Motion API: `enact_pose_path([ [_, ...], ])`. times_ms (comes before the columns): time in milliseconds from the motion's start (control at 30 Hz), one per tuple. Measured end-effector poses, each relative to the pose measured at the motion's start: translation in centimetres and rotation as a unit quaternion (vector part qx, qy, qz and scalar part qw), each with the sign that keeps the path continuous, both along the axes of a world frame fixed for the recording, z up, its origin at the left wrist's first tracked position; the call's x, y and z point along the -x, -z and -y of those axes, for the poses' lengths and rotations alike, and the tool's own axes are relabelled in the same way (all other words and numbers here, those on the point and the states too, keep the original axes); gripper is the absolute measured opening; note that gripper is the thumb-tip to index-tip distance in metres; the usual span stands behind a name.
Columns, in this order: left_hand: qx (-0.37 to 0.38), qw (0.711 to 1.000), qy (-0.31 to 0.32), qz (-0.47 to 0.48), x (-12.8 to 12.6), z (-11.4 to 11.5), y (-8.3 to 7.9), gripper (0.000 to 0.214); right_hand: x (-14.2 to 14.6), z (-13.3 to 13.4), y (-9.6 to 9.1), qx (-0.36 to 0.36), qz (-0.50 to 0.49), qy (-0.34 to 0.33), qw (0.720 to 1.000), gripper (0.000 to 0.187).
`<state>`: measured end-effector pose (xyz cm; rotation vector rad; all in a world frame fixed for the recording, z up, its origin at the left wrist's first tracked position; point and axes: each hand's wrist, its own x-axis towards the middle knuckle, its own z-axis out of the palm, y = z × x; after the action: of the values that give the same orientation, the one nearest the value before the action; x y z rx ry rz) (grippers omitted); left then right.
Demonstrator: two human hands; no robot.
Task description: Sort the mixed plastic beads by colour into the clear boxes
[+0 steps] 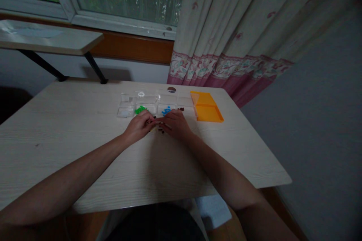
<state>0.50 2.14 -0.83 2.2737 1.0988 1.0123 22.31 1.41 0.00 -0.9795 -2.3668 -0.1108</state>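
Two hands meet low over the counter (234, 150), and just below their fingertips we see a small scatter of dark pieces (160, 130) lying on the bare top. We judge these pieces light and stiff, probably hard plastic, so they should skid or flick away easily if pressed off-centre. We would take each by opposite edges, between thumb and forefinger, with only light pressure. They look unlikely to break; losing one seems the greater risk.

The left hand (138, 123) has its fingers drawn in, and the right hand (178, 123) curls towards it, the fingertips close together. Whether either grip is closed on a piece we cannot tell, because the fingers cover the spot and the picture is dim there.

Behind the hands, the green pieces (140, 110) and blue pieces (166, 111) sit in clear boxes (123, 110), partly cut off from us by the knuckles. The thin clear walls are hard to trace against the pale top. A few reddish-brown pieces (181, 109) show beside the right hand, near the orange box (209, 113); their shapes are too small to make out.
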Motion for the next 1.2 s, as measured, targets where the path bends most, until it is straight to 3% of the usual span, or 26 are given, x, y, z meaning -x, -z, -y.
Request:
enact_pose_path([
  [233, 0.037, 0.998, 0.012, 0.057, 0.0, -0.4, 0.4, 0.024, 0.4, 0.3, -0.1, -0.031, -0.033, -0.014, 0.999, 0.02],
  [967, 0.05, 0.995, 0.031, 0.078, -0.1, -0.8, 0.2, 0.036, 1.2, 0.9, -0.2, -0.07, -0.025, 0.045, 0.996, 0.018],
  [1067, 0.039, 0.998, 0.011, 0.054, 0.0, -0.9, 0.4, 0.035, 0.5, 0.4, -0.4, -0.034, -0.059, 0.077, 0.995, 0.02],
  [1200, 0.03, 0.999, 0.002, 0.033, 0.1, -0.6, 0.1, 0.037, -2.4, -1.1, -0.6, 0.011, -0.109, 0.185, 0.977, 0.023],
])
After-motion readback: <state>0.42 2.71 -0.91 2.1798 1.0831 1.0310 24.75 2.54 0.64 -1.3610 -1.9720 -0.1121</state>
